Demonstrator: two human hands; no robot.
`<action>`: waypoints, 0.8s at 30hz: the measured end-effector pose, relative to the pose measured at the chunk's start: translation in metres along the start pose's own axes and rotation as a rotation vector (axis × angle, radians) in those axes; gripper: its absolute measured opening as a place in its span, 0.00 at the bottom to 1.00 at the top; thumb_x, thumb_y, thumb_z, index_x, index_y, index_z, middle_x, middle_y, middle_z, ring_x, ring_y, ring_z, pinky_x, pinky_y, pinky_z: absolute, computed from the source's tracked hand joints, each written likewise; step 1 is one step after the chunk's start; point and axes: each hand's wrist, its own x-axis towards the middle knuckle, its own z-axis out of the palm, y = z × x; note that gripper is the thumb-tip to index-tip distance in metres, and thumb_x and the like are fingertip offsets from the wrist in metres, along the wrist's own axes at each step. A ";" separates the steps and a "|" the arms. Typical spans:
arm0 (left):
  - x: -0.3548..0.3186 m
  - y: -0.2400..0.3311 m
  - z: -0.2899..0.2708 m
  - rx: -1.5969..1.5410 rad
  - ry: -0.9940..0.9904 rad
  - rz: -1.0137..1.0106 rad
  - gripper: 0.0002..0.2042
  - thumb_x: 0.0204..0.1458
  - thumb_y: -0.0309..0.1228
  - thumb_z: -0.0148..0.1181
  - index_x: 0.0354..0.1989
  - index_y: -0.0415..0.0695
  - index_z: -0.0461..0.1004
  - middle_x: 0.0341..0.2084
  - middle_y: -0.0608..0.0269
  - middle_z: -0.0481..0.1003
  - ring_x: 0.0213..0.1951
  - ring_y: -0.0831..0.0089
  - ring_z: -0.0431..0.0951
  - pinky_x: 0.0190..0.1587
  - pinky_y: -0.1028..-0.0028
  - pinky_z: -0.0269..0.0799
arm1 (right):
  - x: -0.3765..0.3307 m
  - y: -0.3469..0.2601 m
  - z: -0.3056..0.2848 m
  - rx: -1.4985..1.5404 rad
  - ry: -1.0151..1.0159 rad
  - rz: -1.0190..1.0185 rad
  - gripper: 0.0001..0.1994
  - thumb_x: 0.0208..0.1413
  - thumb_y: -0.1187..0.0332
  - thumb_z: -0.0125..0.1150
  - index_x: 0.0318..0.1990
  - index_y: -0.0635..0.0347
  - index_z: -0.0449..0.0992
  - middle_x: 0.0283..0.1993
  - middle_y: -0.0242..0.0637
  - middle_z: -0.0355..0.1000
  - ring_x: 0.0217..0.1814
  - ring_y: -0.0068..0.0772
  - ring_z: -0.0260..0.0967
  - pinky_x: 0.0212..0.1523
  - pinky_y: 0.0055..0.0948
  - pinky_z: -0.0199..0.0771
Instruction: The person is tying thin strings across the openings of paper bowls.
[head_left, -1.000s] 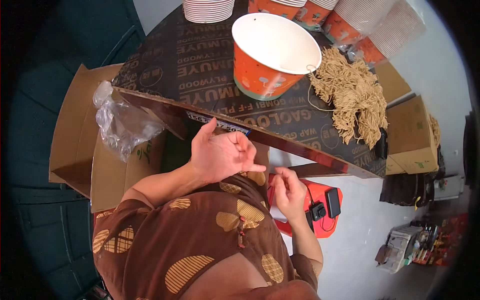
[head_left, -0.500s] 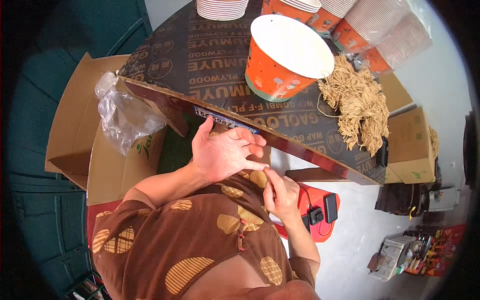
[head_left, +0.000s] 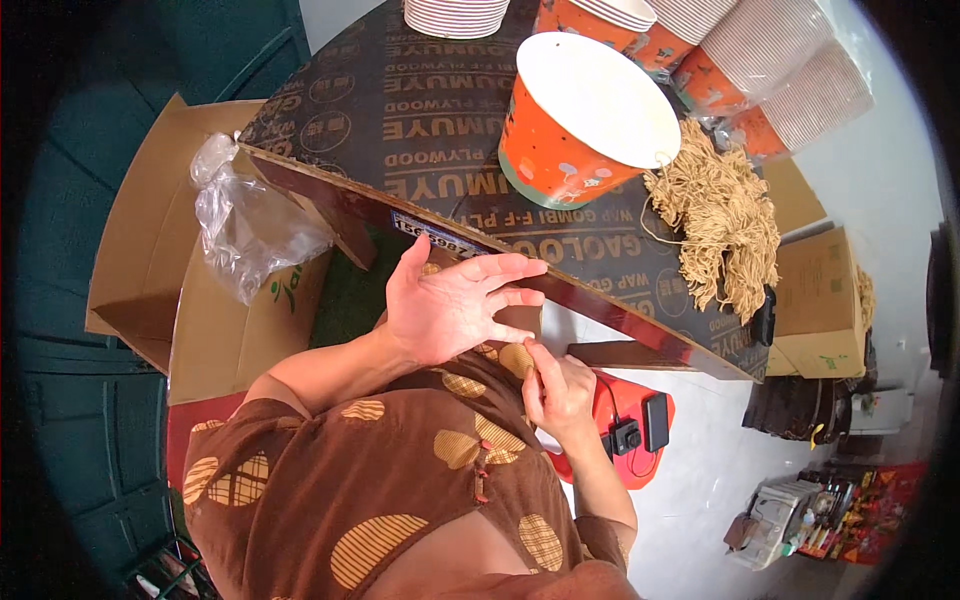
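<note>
My left hand [head_left: 440,305] is held palm up, fingers spread, in front of the table's edge. Nothing lies in its palm. My right hand [head_left: 560,395] reaches up beside it, its index fingertip touching the left little finger. The right thumb stands a little apart from that index finger, and the other fingers are partly curled; I see nothing held there. Beyond both hands, an orange paper bucket [head_left: 560,155] with a white inside stands tilted in view on the dark plywood table [head_left: 440,165]. A tan bundle of twine strands [head_left: 725,225] lies right of it, one loop near the rim.
Stacked paper buckets [head_left: 755,55] in clear plastic fill the far right; a white stack [head_left: 456,18] stands far left. A clear plastic bag [head_left: 250,215] hangs at the left corner by an open cardboard box [head_left: 150,230]. Below right, a red stool [head_left: 625,400] carries small black devices.
My left fingers have straightened and spread wider. The right index finger stays at the left little finger, now more extended. The table and bucket have shifted slightly in view.
</note>
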 end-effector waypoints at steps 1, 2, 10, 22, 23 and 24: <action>0.000 0.000 0.000 0.010 0.011 -0.002 0.46 0.55 0.72 0.31 0.67 0.42 0.65 0.71 0.52 0.55 0.66 0.55 0.61 0.65 0.37 0.51 | 0.001 -0.001 0.000 0.000 -0.003 0.007 0.21 0.43 0.82 0.63 0.50 0.69 0.76 0.18 0.33 0.66 0.15 0.33 0.64 0.20 0.33 0.64; 0.001 0.000 0.000 0.020 0.022 -0.004 0.47 0.55 0.72 0.31 0.67 0.42 0.64 0.71 0.53 0.55 0.66 0.55 0.61 0.64 0.37 0.51 | 0.001 -0.001 -0.001 0.000 -0.006 0.013 0.21 0.43 0.82 0.63 0.50 0.68 0.76 0.19 0.33 0.66 0.15 0.33 0.64 0.21 0.33 0.65; 0.001 -0.001 -0.001 0.029 0.038 -0.022 0.48 0.53 0.73 0.32 0.68 0.43 0.64 0.71 0.56 0.56 0.66 0.56 0.60 0.65 0.36 0.49 | 0.000 -0.003 -0.004 -0.003 -0.043 0.000 0.21 0.44 0.81 0.64 0.50 0.68 0.76 0.20 0.35 0.69 0.18 0.34 0.67 0.23 0.33 0.67; 0.001 -0.003 0.000 0.044 0.037 -0.034 0.49 0.53 0.74 0.32 0.69 0.44 0.61 0.72 0.56 0.54 0.66 0.57 0.60 0.65 0.38 0.49 | 0.006 -0.007 0.003 0.003 -0.075 -0.007 0.19 0.45 0.79 0.65 0.48 0.67 0.77 0.20 0.35 0.70 0.19 0.33 0.70 0.24 0.33 0.69; 0.002 -0.003 0.000 0.042 0.027 -0.031 0.49 0.53 0.74 0.32 0.70 0.43 0.61 0.72 0.56 0.54 0.66 0.57 0.60 0.65 0.39 0.49 | 0.006 -0.007 0.004 0.000 -0.071 -0.010 0.19 0.45 0.79 0.65 0.48 0.67 0.77 0.19 0.35 0.69 0.19 0.33 0.69 0.24 0.33 0.69; 0.001 -0.003 0.000 0.042 0.029 -0.030 0.49 0.53 0.74 0.32 0.70 0.43 0.61 0.72 0.56 0.54 0.66 0.57 0.60 0.65 0.39 0.49 | 0.006 -0.007 0.004 0.002 -0.072 -0.010 0.19 0.45 0.79 0.65 0.48 0.67 0.77 0.19 0.35 0.69 0.19 0.33 0.69 0.24 0.33 0.69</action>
